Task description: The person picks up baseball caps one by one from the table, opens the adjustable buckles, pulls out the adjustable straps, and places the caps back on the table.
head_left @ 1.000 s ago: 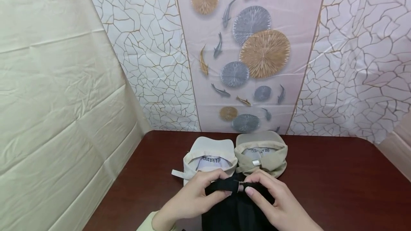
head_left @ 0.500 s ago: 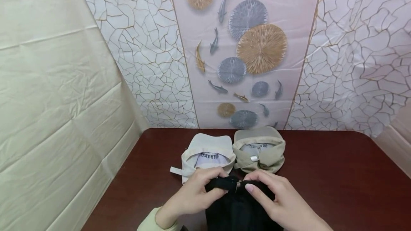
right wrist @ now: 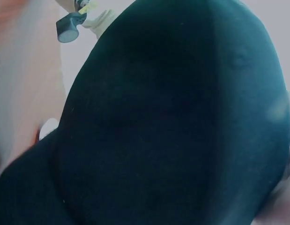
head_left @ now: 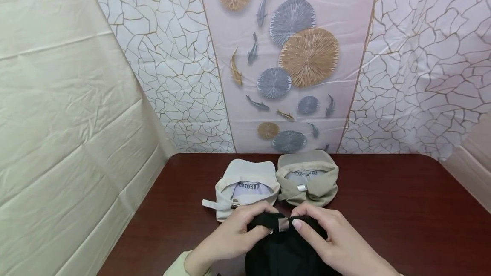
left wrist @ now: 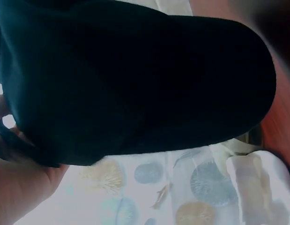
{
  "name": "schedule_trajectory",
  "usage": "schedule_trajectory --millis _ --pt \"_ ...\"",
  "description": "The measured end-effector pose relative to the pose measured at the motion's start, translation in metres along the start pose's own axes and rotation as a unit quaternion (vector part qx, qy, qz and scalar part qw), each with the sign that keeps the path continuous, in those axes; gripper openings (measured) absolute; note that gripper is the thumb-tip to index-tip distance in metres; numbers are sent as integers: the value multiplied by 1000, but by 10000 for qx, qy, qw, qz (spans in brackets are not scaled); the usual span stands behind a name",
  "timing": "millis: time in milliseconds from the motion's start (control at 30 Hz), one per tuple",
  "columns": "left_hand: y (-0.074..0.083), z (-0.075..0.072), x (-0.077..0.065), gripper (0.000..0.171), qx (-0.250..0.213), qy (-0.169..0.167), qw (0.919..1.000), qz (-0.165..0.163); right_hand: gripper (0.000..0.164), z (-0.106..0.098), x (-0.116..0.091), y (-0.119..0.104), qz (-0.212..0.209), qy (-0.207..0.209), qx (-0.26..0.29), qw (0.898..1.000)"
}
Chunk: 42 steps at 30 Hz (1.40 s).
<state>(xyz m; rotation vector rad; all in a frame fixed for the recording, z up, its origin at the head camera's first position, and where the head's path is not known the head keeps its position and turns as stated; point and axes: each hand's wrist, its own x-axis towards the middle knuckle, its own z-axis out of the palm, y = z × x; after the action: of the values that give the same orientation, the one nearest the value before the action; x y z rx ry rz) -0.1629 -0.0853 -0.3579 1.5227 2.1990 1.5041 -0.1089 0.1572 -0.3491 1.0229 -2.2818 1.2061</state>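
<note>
Both hands hold a black baseball cap (head_left: 285,252) by its back strap, low in the middle of the head view. My left hand (head_left: 237,234) pinches the strap between thumb and fingers on one side of a silver buckle (head_left: 283,224). On the other side, my right hand (head_left: 330,234) pinches the strap close beside that buckle. The left wrist view shows the crown and long brim of the black cap (left wrist: 149,79), with the left hand (left wrist: 23,187) at its edge. Dark cap fabric (right wrist: 149,117) fills most of the right wrist view.
Beyond the hands, a white cap (head_left: 251,169) and a khaki cap (head_left: 324,191) lie side by side, openings facing me, on the dark red table (head_left: 391,208). The white cap's strap sticks out left. A patterned cloth (head_left: 245,110) hangs behind the table.
The silver buckle has turned so its flat face shows between the hands. The fingers keep their grip on the strap. The whole head view has shifted slightly.
</note>
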Motion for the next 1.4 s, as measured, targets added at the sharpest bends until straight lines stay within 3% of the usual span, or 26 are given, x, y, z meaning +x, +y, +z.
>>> schedule_trajectory --millis 133,200,433,667,767,933,1133,1267,1400 --pt "3 2 0 27 145 108 9995 265 27 1 -1 -3 268 -88 -76 9996" --pt "3 2 1 25 243 35 9987 438 28 3 -2 -3 196 -120 -65 9997" --pt "4 4 0 18 -162 -325 9986 389 32 6 -6 0 -264 -209 134 9993" --pt "9 9 -1 14 146 -197 9985 485 31 4 -8 -2 -317 -301 161 9989" --pt "14 8 -2 12 37 -133 9988 465 30 4 -8 -3 -290 -372 278 9985" --pt "21 9 -6 6 -661 -191 9969 377 31 6 -11 -7 -324 -526 309 9976" --pt "21 8 -8 6 -1610 -231 9867 -13 32 1 -13 -8 -361 -470 422 9974" --pt "18 5 -8 19 -1916 -87 9814 -119 32 -4 -14 -9 -177 -401 523 9977" --pt "16 3 -9 52 -2199 -121 9751 -250 32 -4 -14 -8 -99 -368 635 9973"
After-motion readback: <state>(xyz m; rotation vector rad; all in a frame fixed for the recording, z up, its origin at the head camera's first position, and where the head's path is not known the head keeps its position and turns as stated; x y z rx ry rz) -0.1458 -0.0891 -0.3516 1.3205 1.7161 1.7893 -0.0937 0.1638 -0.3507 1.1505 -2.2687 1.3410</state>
